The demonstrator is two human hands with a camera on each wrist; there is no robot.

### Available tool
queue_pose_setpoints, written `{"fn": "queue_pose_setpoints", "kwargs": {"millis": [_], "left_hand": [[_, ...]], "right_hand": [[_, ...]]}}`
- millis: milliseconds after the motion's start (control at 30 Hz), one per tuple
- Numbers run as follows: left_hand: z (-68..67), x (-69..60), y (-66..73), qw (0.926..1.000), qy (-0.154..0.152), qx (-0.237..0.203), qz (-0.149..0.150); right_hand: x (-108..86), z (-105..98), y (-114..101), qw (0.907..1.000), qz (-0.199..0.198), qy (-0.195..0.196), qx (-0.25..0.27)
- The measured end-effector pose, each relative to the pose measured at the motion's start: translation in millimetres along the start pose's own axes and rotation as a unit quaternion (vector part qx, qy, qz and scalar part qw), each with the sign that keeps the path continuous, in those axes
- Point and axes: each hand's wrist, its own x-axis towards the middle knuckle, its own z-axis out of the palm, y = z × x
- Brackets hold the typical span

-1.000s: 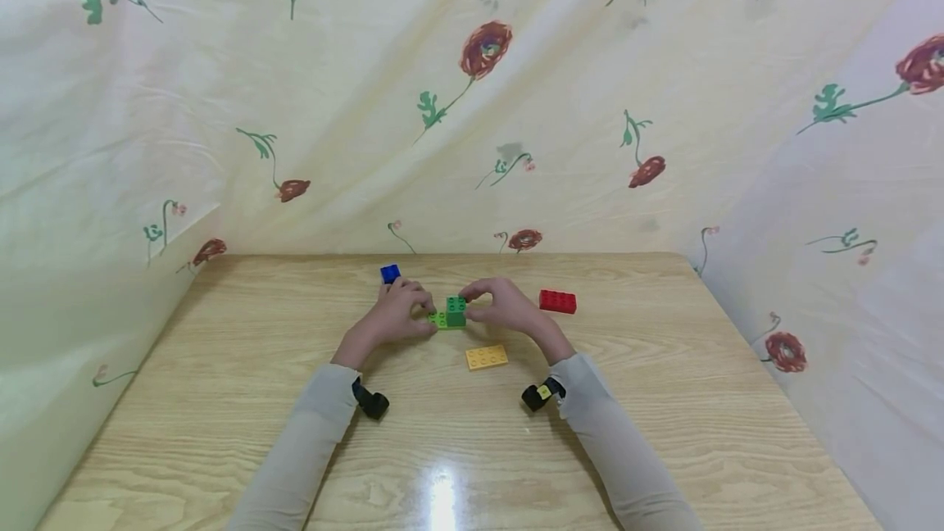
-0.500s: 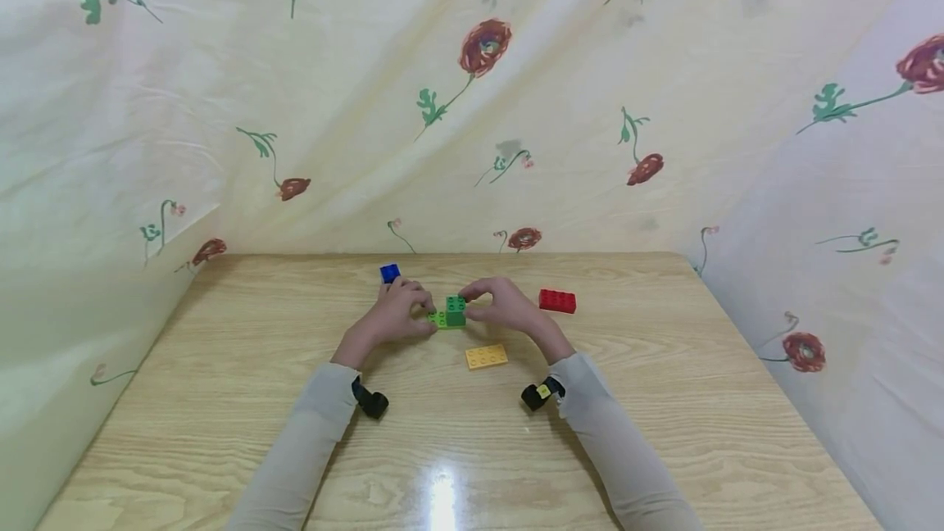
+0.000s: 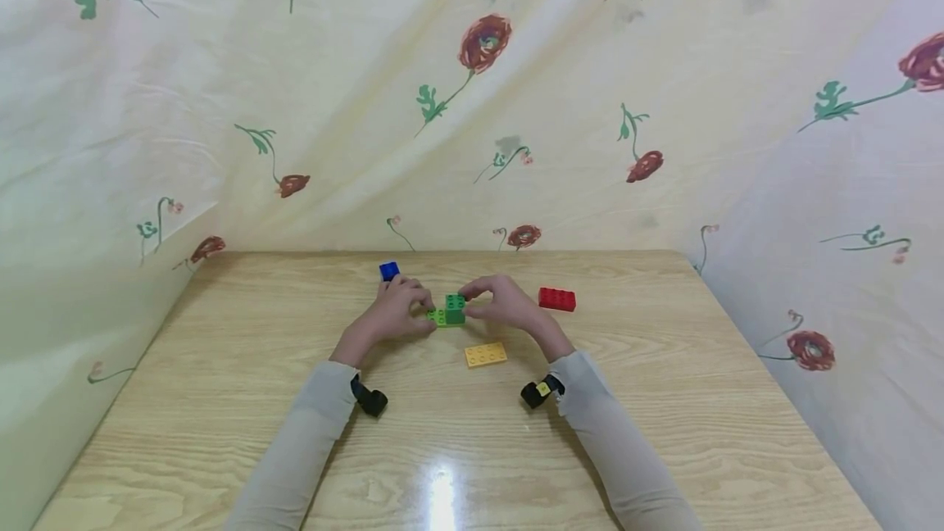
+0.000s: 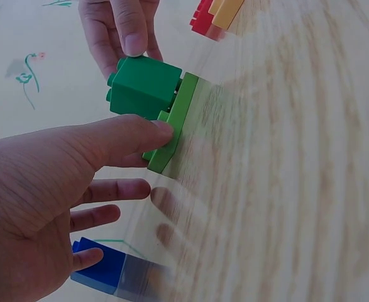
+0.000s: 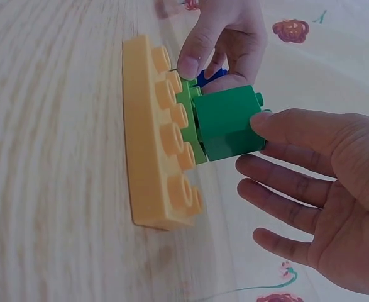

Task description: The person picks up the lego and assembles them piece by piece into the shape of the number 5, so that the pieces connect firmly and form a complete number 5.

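Note:
In the head view, my left hand (image 3: 398,310) pinches the left end of a light green building-block plate (image 3: 441,318) between thumb and index finger. A dark green block (image 3: 455,310) stands over the plate's right end, studs up. My right hand (image 3: 505,304) pinches this block with thumb and index finger. From the left wrist view, a narrow gap with studs shows between the dark green block (image 4: 145,85) and the light green plate (image 4: 179,123). The other fingers of both hands are spread loosely.
A blue block (image 3: 389,270) sits just behind the left hand. To the right lies a red block (image 3: 557,299). A yellow-orange plate (image 3: 486,355) lies nearer the person, between the forearms. Flowered cloth (image 3: 354,146) hangs behind the wooden table (image 3: 634,400).

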Motion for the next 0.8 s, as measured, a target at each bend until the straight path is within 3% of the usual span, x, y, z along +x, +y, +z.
{"fn": "queue_pose_setpoints", "kwargs": {"millis": [800], "left_hand": [[0.2, 4.8, -0.6, 1.0, 0.004, 0.002, -0.001]], "right_hand": [[5.5, -4.3, 3.7, 1.0, 0.001, -0.003, 0.003]]}}
